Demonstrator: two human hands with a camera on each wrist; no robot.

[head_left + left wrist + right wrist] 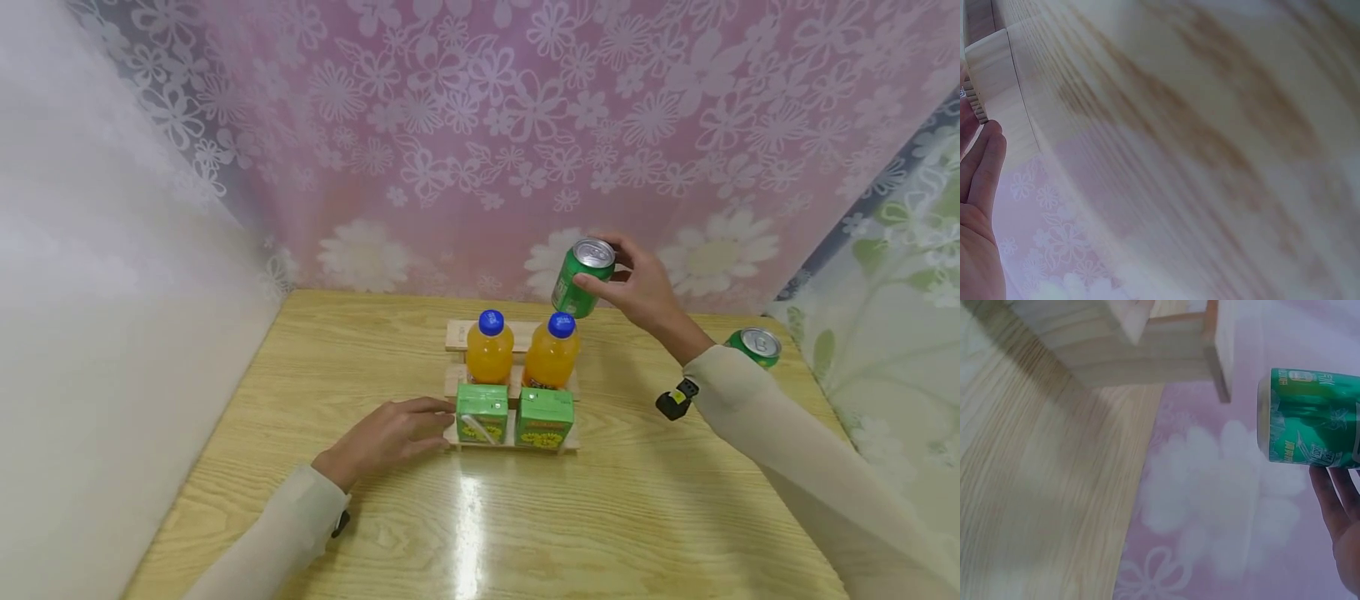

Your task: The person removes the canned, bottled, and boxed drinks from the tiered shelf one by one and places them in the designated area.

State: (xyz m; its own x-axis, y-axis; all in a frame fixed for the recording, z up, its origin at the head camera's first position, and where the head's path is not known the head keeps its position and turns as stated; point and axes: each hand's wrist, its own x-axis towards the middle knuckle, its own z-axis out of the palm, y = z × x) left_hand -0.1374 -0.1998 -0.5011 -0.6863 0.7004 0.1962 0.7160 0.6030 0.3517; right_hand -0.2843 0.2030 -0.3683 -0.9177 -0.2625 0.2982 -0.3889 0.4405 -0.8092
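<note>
My right hand (645,289) grips a green drink can (573,287) around its side, thumb on the near face. The can is raised behind and above the stepped wooden rack (459,336), slightly tilted; in the right wrist view, its base stands apart from the rack's top step. My left hand (392,437) lies at the rack's left front end, fingers extended. In the left wrist view, the fingertips (994,127) touch the rack's wooden edge. On the middle step stand two orange juice bottles (490,357) with blue caps; two green juice cartons (545,410) occupy the front step.
A second green can (759,344) stands on the wooden table (360,358) at the right, partly behind my right sleeve. A flowered pink curtain (465,167) hangs along the table's back edge. White sheeting (112,250) closes off the left side.
</note>
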